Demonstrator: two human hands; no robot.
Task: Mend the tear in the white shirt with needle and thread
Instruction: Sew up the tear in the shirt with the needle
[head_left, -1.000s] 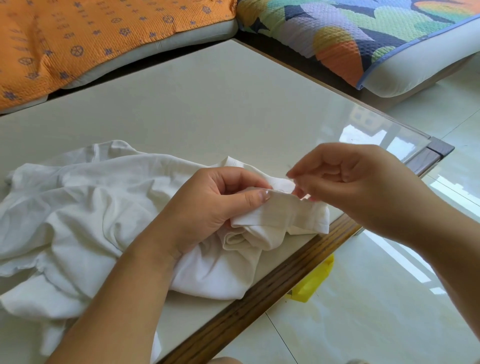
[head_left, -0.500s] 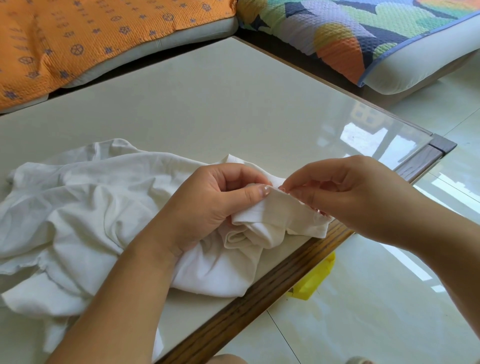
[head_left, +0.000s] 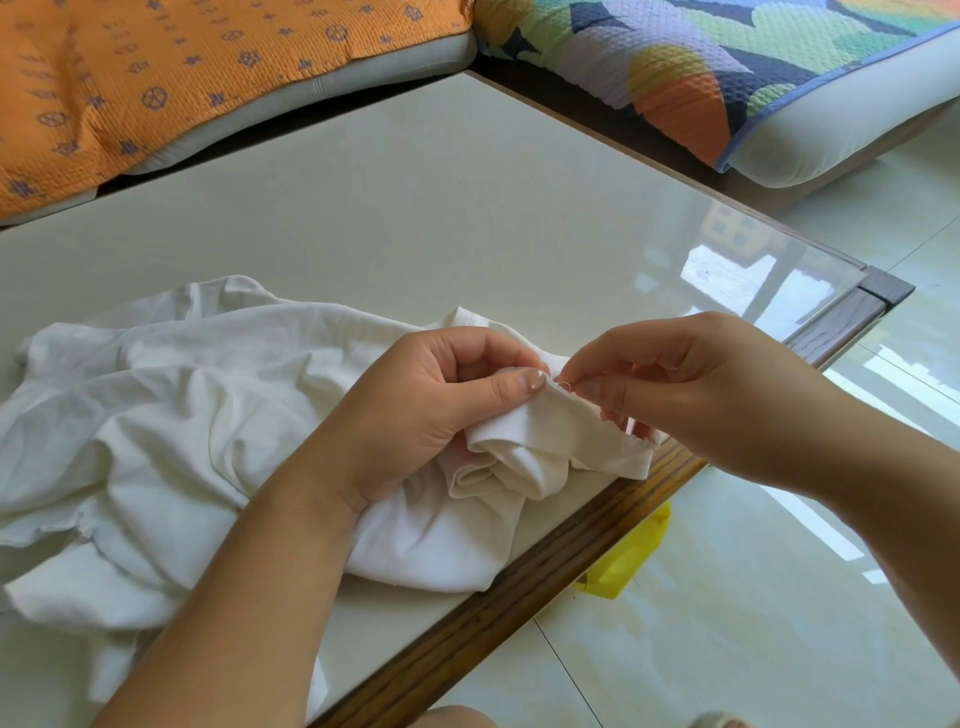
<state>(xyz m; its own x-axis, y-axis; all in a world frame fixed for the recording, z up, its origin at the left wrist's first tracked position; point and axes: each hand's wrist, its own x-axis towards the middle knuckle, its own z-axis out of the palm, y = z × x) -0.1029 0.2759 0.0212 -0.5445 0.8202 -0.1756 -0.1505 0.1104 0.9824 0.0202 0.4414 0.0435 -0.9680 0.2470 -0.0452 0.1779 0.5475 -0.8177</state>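
Glossy cream tabletop (head_left: 415, 208) carries the crumpled white cotton shirt (head_left: 182, 415), taking its weight. My left hand (head_left: 441, 415) pinches the frayed edge into a raised ridge, presenting it. Just beside that pinch, my right hand (head_left: 701, 395) nips something thin, presumably the needle, too small to confirm.

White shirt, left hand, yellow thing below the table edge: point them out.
white shirt (head_left: 171, 426), head view, crumpled middle part
left hand (head_left: 431, 410), head view, back of hand
yellow thing (head_left: 631, 556), head view, its visible middle
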